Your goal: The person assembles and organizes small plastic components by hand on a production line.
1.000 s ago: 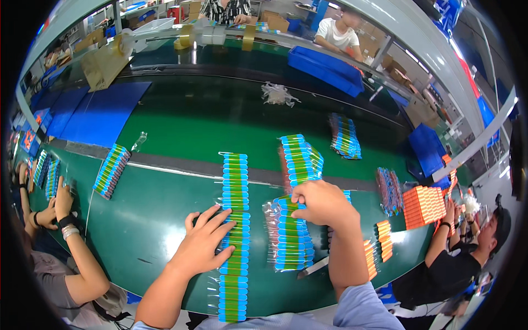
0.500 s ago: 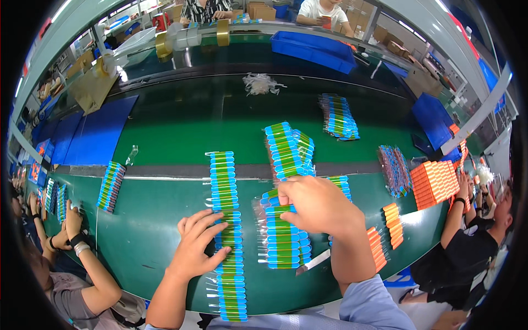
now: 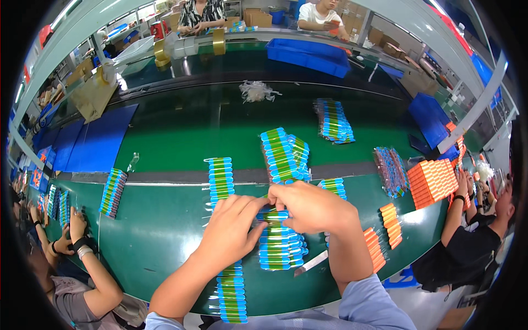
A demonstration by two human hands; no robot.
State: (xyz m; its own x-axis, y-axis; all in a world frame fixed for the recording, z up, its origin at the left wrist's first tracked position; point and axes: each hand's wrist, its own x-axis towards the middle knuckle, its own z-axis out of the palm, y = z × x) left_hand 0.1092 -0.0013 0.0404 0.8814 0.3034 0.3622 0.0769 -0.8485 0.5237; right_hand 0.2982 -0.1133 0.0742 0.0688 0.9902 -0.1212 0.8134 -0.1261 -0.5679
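Note:
In front of me lies a stack of blue-and-green strips (image 3: 281,250), each a row of slim blue-ended pieces with a green middle, in clear wrap. My left hand (image 3: 231,225) reaches across to its far end, fingers and thumb closed on the top strip's edge. At the same end, my right hand (image 3: 311,206) pinches with curled fingers; the fingertips of both hands nearly meet and partly hide what they hold. Under my left forearm runs a long blue-and-green row (image 3: 231,294), its middle covered. A flat metal blade (image 3: 312,263) lies right of the stack.
Beyond my hands is another strip pile (image 3: 280,157), with more strips (image 3: 334,121) farther back. Orange pieces (image 3: 432,184) are stacked at right, near smaller orange rows (image 3: 391,225). A blue tray (image 3: 308,56) sits at the back. Co-workers work at both sides and across.
My left hand has left the long row and moved right and away to the stack's far end, closing beside my right hand. My right hand has shifted slightly.

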